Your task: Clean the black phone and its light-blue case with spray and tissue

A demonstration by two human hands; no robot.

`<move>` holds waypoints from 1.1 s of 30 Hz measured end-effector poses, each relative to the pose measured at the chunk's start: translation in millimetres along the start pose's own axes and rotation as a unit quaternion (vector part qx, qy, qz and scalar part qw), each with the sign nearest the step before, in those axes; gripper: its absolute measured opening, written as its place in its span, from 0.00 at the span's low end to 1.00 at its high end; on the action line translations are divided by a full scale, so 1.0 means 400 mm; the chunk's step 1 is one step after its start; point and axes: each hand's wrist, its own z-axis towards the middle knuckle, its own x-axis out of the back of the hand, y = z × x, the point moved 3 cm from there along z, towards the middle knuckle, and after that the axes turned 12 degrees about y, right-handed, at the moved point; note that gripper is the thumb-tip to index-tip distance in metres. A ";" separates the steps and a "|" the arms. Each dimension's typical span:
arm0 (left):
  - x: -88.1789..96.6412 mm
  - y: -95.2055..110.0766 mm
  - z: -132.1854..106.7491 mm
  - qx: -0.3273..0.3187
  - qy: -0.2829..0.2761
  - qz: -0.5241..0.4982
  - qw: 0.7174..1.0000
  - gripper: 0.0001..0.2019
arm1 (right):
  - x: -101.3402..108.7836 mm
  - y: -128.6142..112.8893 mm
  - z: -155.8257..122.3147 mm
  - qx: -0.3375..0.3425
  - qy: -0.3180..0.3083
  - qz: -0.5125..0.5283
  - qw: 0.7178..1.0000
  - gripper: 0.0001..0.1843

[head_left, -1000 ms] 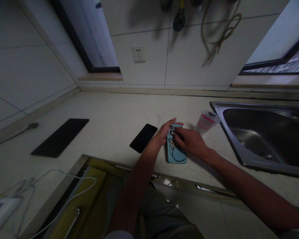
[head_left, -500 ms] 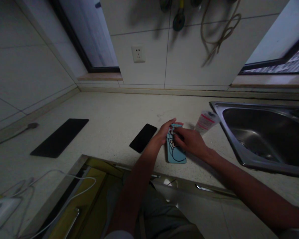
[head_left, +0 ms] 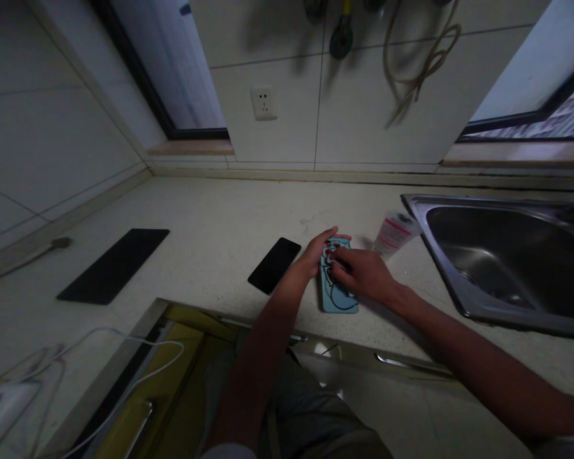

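Note:
A light blue phone case (head_left: 340, 299) with a cartoon drawing lies flat on the pale countertop (head_left: 210, 223). My left hand (head_left: 316, 250) grips its upper left edge, thumb on top. My right hand (head_left: 361, 273) lies over the case's upper half, fingers curled and pressing down on it. A black phone (head_left: 274, 264) lies face up just left of my left hand, apart from it. A white tube with a red label (head_left: 392, 233) lies just beyond my right hand, next to the sink.
A steel sink (head_left: 502, 261) fills the right side. A long black flat mat (head_left: 113, 264) lies at the left. White cable (head_left: 138, 341) and a white device (head_left: 2, 401) sit at lower left. A wall socket (head_left: 264, 103) and hanging rope (head_left: 421, 57) are behind.
My right hand has shifted slightly down and left over the case. Everything else stays where it was.

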 end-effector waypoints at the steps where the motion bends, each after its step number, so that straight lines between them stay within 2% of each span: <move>1: 0.000 0.000 0.000 -0.001 -0.001 -0.002 1.000 0.18 | 0.001 -0.002 0.000 0.015 -0.008 0.006 1.000 0.09; 7: -0.002 0.001 -0.005 0.013 -0.002 0.003 1.000 0.20 | 0.009 -0.024 -0.002 0.150 -0.083 0.069 0.983 0.10; 11: -0.003 0.002 -0.009 0.024 0.000 0.006 1.000 0.20 | 0.017 -0.025 -0.005 0.176 -0.121 0.107 0.971 0.10; 15: -0.002 0.002 -0.008 0.020 -0.001 0.004 1.000 0.21 | 0.026 -0.020 -0.003 0.168 -0.155 0.086 0.970 0.09; 18: -0.001 0.003 -0.005 0.007 0.005 -0.008 1.000 0.19 | 0.034 -0.008 0.009 0.135 -0.127 0.009 0.983 0.09; 21: 0.001 0.002 -0.002 0.008 0.011 -0.007 1.000 0.19 | 0.039 0.011 0.021 0.065 -0.071 -0.063 0.993 0.10; 25: 0.000 0.002 -0.002 0.016 0.010 -0.002 1.000 0.19 | 0.024 0.021 0.019 0.032 -0.031 -0.067 0.997 0.12; 28: -0.001 0.004 -0.006 0.005 0.011 -0.004 1.000 0.19 | 0.007 0.007 0.009 0.060 -0.023 -0.036 0.997 0.12; 30: -0.001 0.004 -0.009 0.004 0.011 -0.002 1.000 0.19 | -0.001 -0.012 0.002 0.103 -0.029 -0.008 0.994 0.11; 33: -0.001 0.002 -0.014 0.024 0.000 -0.002 1.000 0.20 | -0.006 -0.049 -0.012 0.187 -0.076 0.051 0.978 0.12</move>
